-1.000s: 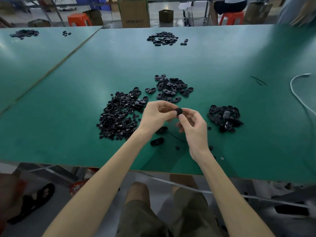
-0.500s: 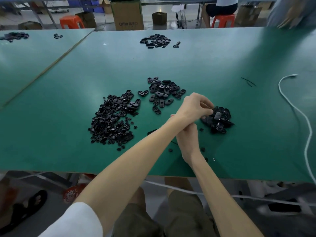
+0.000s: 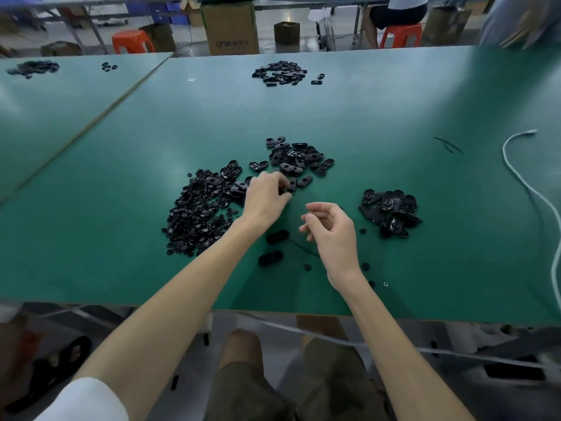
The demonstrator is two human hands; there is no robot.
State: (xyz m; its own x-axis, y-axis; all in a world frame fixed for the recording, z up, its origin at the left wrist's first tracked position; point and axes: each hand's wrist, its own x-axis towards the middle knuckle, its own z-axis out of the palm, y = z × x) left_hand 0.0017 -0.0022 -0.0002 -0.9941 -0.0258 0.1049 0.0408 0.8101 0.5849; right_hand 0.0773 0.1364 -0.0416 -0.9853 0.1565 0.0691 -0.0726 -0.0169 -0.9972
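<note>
Three heaps of black plastic parts lie on the green table [image 3: 394, 101]: small round pieces [image 3: 197, 217] at the left, oval shells [image 3: 299, 158] in the middle, and a stack of joined pieces [image 3: 390, 212] at the right. My left hand [image 3: 265, 197] reaches to the near edge of the middle heap, its fingertips curled round a black oval shell [image 3: 287, 189]. My right hand [image 3: 332, 227] hovers palm-up between the heaps, fingers loosely curled, with nothing visible in it.
Two loose oval shells [image 3: 277, 237] [image 3: 270, 258] and small round bits lie near my wrists. Another heap [image 3: 282, 73] sits at the far side. A white cable [image 3: 528, 189] runs along the right. Stools, boxes and another person stand beyond the table.
Both hands first held one black piece together. My left hand then reached across to the right stack and has now swung back to the middle heap. My right hand has come apart, free.
</note>
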